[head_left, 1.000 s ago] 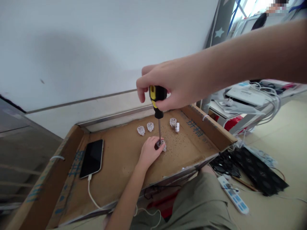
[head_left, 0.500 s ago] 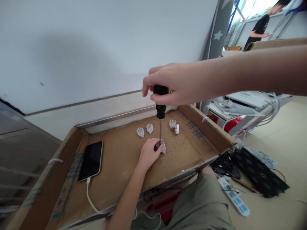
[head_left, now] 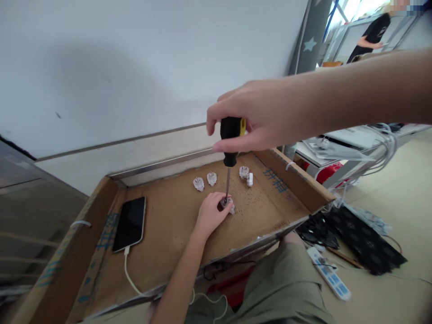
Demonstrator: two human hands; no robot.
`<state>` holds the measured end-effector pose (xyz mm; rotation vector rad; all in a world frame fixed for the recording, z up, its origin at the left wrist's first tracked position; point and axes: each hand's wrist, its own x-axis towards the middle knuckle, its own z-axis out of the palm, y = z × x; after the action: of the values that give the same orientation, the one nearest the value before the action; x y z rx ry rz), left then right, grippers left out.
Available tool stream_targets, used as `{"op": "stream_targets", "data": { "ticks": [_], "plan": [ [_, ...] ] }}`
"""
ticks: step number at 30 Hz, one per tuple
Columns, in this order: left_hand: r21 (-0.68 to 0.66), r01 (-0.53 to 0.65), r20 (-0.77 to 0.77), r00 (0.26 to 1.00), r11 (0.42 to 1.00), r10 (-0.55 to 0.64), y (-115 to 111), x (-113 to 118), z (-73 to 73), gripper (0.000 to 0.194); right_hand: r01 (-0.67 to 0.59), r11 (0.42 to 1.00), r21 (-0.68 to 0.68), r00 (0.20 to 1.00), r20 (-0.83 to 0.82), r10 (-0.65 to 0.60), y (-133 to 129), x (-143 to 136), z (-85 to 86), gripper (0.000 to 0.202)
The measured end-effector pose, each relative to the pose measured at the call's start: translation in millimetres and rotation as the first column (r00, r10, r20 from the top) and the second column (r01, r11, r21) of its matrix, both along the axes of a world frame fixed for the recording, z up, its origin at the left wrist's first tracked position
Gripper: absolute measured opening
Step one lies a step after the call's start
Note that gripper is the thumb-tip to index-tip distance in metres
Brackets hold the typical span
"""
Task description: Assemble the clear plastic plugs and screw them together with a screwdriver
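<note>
My right hand [head_left: 245, 119] is closed around the black and yellow handle of a screwdriver [head_left: 230, 158], which stands nearly upright. Its tip meets a small clear-white plug piece [head_left: 231, 207] on the cardboard. My left hand [head_left: 212, 211] pinches that piece from the left, and its fingers partly hide it. Behind lie two similar plug pieces, one [head_left: 199, 183] beside the other [head_left: 212, 178]. Further right, a third plug piece [head_left: 243, 171] touches a white one turned on its side [head_left: 249, 179]. Dark specks are scattered on the cardboard to the right of my left hand.
The cardboard tray [head_left: 162, 265] has raised side walls. A phone [head_left: 130, 224] with a white cable lies at its left. A power strip [head_left: 329, 274] and black sheets [head_left: 366, 240] are on the floor at right. A person [head_left: 373, 36] stands at the back right.
My right hand has loosened its fingers slightly and turned on the handle, showing more of the yellow part. The view has shifted slightly. My left hand stays on the plug piece.
</note>
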<state>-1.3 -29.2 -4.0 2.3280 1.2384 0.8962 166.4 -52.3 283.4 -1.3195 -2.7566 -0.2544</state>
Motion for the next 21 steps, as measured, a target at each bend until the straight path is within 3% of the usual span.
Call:
{"op": "stream_targets", "data": {
  "ticks": [3,6,8,12,16,19,21],
  "plan": [
    [-0.002,-0.006,0.002,1.0,1.0,0.006,0.5,-0.2,-0.2,0.017,-0.04,0.999,-0.013,0.996,0.075,0.041,-2.5,-0.7,6.5,0.019],
    [-0.003,-0.002,0.004,1.0,1.0,0.002,1.2,-0.5,-0.6,0.017,-0.021,0.998,-0.063,0.992,0.123,0.029,1.5,1.2,7.3,0.041],
    [-0.003,-0.006,0.005,1.0,1.0,0.006,1.6,-0.5,-1.1,0.017,-0.013,0.999,-0.036,0.989,0.149,0.019,6.6,3.6,3.7,0.043],
    [-0.008,-0.009,0.006,1.0,1.0,0.009,1.9,-0.5,-2.1,0.017,-0.078,0.996,0.046,0.992,0.104,0.073,13.8,6.8,-5.0,0.03],
    [-0.01,-0.008,0.012,1.0,1.0,0.008,1.7,-0.8,-2.6,0.018,-0.011,1.0,-0.007,0.996,0.086,0.011,6.0,3.1,-3.8,0.045],
    [-0.012,-0.012,0.013,1.0,1.0,0.012,1.5,-1.0,-2.3,0.017,-0.001,1.0,0.006,0.992,0.127,0.0,-1.9,0.6,0.0,0.029],
    [-0.007,-0.022,-0.004,1.0,1.0,0.022,1.2,-0.9,-1.9,0.017,-0.016,0.999,-0.04,0.994,0.103,0.02,-3.8,1.2,0.8,0.036]
  ]
}}
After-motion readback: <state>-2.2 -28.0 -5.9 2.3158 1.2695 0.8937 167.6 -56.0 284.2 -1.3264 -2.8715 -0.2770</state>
